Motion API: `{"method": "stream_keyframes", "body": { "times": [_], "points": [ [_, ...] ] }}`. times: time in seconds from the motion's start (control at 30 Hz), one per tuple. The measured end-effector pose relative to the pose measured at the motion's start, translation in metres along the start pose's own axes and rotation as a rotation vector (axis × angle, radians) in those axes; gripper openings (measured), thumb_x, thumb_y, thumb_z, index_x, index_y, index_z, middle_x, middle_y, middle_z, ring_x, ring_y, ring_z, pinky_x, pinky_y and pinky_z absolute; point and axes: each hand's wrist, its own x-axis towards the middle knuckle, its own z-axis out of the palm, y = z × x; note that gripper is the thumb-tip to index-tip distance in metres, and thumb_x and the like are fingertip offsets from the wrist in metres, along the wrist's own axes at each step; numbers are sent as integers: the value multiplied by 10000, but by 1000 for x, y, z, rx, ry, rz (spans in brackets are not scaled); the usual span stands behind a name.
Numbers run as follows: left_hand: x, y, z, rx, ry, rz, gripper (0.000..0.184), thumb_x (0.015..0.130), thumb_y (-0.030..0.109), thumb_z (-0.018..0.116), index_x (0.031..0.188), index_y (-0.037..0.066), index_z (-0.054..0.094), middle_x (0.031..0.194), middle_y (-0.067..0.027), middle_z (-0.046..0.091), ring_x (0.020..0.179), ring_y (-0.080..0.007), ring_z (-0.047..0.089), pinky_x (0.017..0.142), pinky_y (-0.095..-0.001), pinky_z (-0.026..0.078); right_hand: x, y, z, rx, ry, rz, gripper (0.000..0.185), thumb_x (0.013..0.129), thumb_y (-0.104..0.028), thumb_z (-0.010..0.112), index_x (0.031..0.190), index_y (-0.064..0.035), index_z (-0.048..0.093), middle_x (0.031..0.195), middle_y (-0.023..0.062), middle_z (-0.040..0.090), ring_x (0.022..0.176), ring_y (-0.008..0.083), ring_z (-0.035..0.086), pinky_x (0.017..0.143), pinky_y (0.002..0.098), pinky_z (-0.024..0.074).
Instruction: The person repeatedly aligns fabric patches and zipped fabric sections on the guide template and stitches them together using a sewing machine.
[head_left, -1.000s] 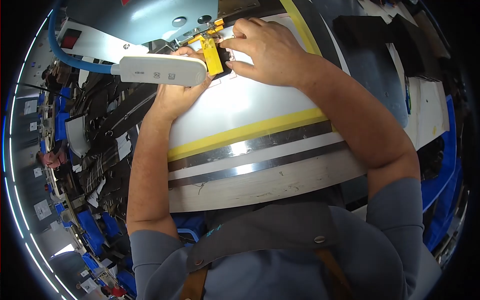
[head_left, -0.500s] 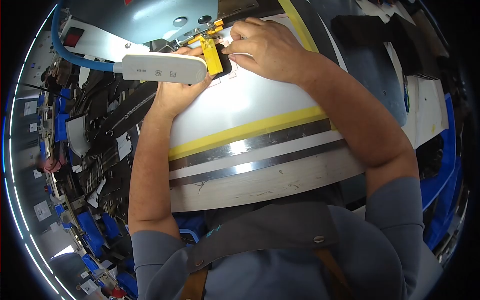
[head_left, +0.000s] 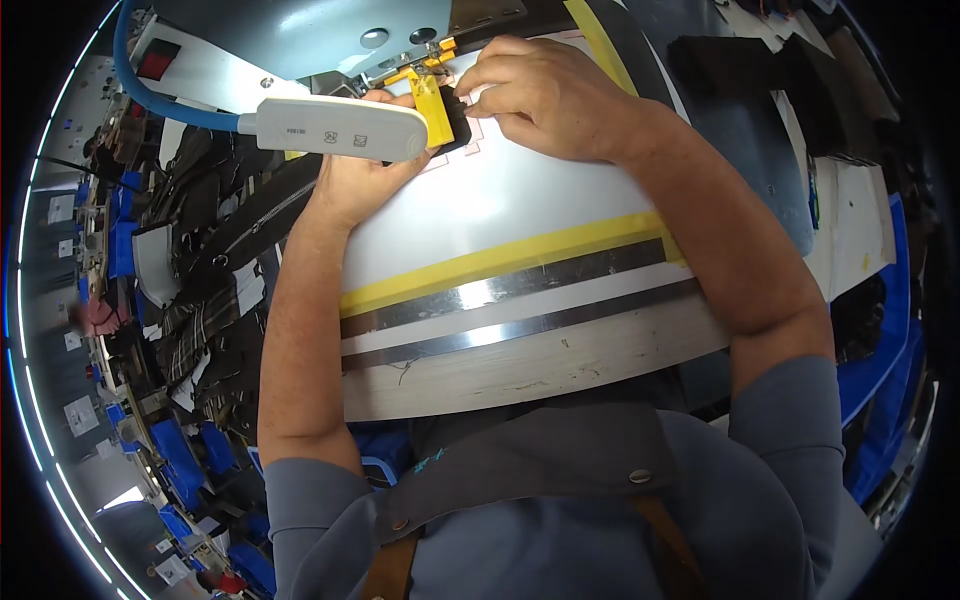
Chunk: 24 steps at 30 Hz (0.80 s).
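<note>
My left hand (head_left: 365, 180) reaches up to the left side of a yellow strip-shaped part (head_left: 430, 108). A white lamp head (head_left: 345, 130) hides most of its fingers; the thumb tip shows at the lower edge of a small black piece (head_left: 459, 125), which lies partly under the yellow part. On the right, my right hand (head_left: 545, 98) has curled fingers, with thumb and forefinger close together beside the black piece's right edge. What they pinch, if anything, is too small to make out. Both hands are over a white board (head_left: 480, 210).
Yellow tape (head_left: 500, 260) borders the board, with metal strips (head_left: 520, 325) in front. A grey-blue machine body (head_left: 310, 35) stands behind the hands, and a blue cable (head_left: 185, 113) runs to the lamp. Black stacked pieces (head_left: 720, 85) lie at the right, dark garments (head_left: 200, 215) at the left.
My right thumb and fingers have drawn slightly rightward and curled in more beside the black piece. My left hand keeps its place by the yellow part. The whole view has shifted slightly.
</note>
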Motion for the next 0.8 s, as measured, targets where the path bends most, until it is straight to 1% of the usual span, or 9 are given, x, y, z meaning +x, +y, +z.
{"method": "stream_keyframes", "body": {
  "times": [0.13, 0.2, 0.23, 0.3, 0.33, 0.43, 0.7, 0.77, 0.8],
  "points": [
    [-2, -7, 4, -21, 26, -22, 377, 811, 160, 813, 1165, 53, 744, 1142, -94, 737, 1231, -263, 535, 1092, -414, 409, -1, -2, 4, -61, 8, 5, 230, 805, -33, 641, 978, -93, 778, 1039, 23, 726, 1012, 201, 641, 937, 397, 518],
    [-1, -10, 4, 106, 61, 80, 438, 787, 183, 829, 1196, 81, 710, 1121, -94, 686, 1004, -211, 668, 890, -351, 541, -1, -3, 1, -37, 9, 5, 245, 802, -42, 639, 996, -100, 778, 1020, 26, 732, 1004, 200, 642, 939, 406, 505],
    [-2, -8, 4, 106, 61, 79, 438, 787, 183, 829, 1196, 81, 710, 1121, -94, 686, 1004, -211, 668, 890, -351, 541, -1, -2, 1, -35, 1, -11, 257, 801, -41, 635, 1003, -103, 781, 1016, 23, 735, 1007, 198, 641, 933, 401, 502],
    [-4, -3, 4, -68, 166, -9, 225, 825, 99, 791, 1037, 30, 755, 1125, -120, 744, 1180, -252, 630, 1061, -401, 459, -2, 1, 0, -36, -5, -31, 268, 800, -41, 630, 1011, -106, 784, 1011, 20, 738, 1011, 197, 639, 926, 397, 499],
    [-5, -5, 3, -65, 166, -8, 225, 825, 99, 791, 1037, 30, 755, 1125, -120, 744, 1180, -252, 630, 1061, -401, 459, -2, 1, 0, -13, -25, -6, 274, 800, -43, 632, 1018, -105, 786, 1009, 15, 739, 1016, 194, 638, 929, 391, 498],
    [-8, -8, 2, -84, 164, -120, 103, 816, -13, 763, 916, 7, 754, 1112, -125, 747, 1042, -216, 706, 987, -349, 522, -2, 3, 0, 31, -44, 19, 276, 801, -52, 635, 1025, -99, 789, 1008, 12, 742, 1022, 190, 639, 935, 384, 497],
    [-8, -8, 3, -107, 194, -84, 110, 803, -16, 755, 909, 10, 764, 1101, -117, 748, 1064, -216, 700, 994, -353, 520, -3, 3, 0, 36, -47, 32, 252, 814, -82, 631, 1012, -82, 787, 1027, 17, 745, 1034, 191, 640, 960, 394, 485],
    [-7, -10, 4, -108, 204, -60, 99, 803, -21, 752, 895, 10, 766, 1091, -117, 752, 1047, -214, 704, 985, -350, 523, -2, 0, -1, 41, -64, 54, 253, 822, 4, 614, 1008, -36, 781, 1081, 60, 751, 1064, 211, 656, 970, 378, 504],
    [-7, -12, 4, -109, 203, -60, 99, 803, -21, 752, 895, 10, 766, 1091, -117, 752, 1047, -214, 704, 985, -350, 523, -2, 0, -2, 40, -64, 55, 253, 822, 4, 614, 1008, -36, 781, 1081, 60, 751, 1064, 211, 656, 970, 378, 504]
  ]
}}
